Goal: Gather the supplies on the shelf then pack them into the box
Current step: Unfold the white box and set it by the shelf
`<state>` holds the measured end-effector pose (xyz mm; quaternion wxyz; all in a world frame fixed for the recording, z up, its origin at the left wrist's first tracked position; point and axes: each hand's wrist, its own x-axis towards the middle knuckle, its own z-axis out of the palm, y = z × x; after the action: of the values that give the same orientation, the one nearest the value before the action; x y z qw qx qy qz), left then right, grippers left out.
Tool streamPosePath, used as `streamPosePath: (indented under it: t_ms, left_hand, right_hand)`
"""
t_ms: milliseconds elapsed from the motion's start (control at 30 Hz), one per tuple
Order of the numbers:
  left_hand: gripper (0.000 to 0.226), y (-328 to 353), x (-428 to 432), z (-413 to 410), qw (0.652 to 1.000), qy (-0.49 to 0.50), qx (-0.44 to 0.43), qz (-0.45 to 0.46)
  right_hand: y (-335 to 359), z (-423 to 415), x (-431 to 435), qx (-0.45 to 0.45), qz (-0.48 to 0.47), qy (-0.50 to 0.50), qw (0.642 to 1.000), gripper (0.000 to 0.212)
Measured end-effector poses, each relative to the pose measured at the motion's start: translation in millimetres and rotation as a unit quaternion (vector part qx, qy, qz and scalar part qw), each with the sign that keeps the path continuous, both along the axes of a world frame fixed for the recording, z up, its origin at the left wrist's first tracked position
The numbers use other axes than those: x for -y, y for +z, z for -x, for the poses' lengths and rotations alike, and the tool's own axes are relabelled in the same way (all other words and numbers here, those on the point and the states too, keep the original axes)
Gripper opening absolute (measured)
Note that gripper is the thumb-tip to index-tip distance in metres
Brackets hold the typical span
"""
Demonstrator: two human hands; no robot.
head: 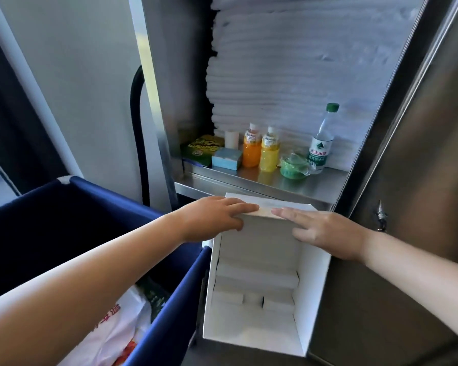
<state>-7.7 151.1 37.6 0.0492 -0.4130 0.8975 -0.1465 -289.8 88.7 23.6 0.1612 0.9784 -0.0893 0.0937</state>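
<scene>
An open white cardboard box [315, 291] with white inserts at its bottom stands below the steel shelf [315, 184]. My left hand [212, 217] lies with straight fingers on the box's far flap, and my right hand [325, 231] rests flat on the same flap from the right. On the shelf stand a green packet [200, 151], a blue box [226, 158], a white roll [232, 139], an orange drink bottle [251, 150], a yellow drink bottle [269, 154], a green bundle in plastic [292, 167] and a water bottle [321, 143].
A tall stack of folded white towels [288, 75] fills the back of the shelf. A blue fabric cart bin [64, 212] at left holds a white plastic bag [122, 336]. A steel cabinet door [407, 194] stands on the right.
</scene>
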Motion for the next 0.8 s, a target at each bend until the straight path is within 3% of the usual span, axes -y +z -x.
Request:
streamPosePath:
  t_ms: [167,500,633,800]
  left_hand:
    - [0.057,-4,57,-21,0.999,-0.038,0.007,-0.019]
    - [0.055,-12,129,-47,0.994,-0.085,-0.059,-0.038]
    - [0.059,-23,146,-52,0.992,-0.079,-0.091,-0.045]
    - [0.059,-38,150,-55,0.991,-0.063,-0.105,-0.055]
  right_hand:
    - [1,-20,27,0.000,0.007,-0.068,0.998,0.043]
    - [0,-46,59,-0.035,-0.002,-0.186,0.982,0.038]
    - [1,-50,71,-0.022,-0.031,-0.168,0.985,0.017]
    - [-5,-49,85,-0.056,-0.089,-0.171,0.980,0.033]
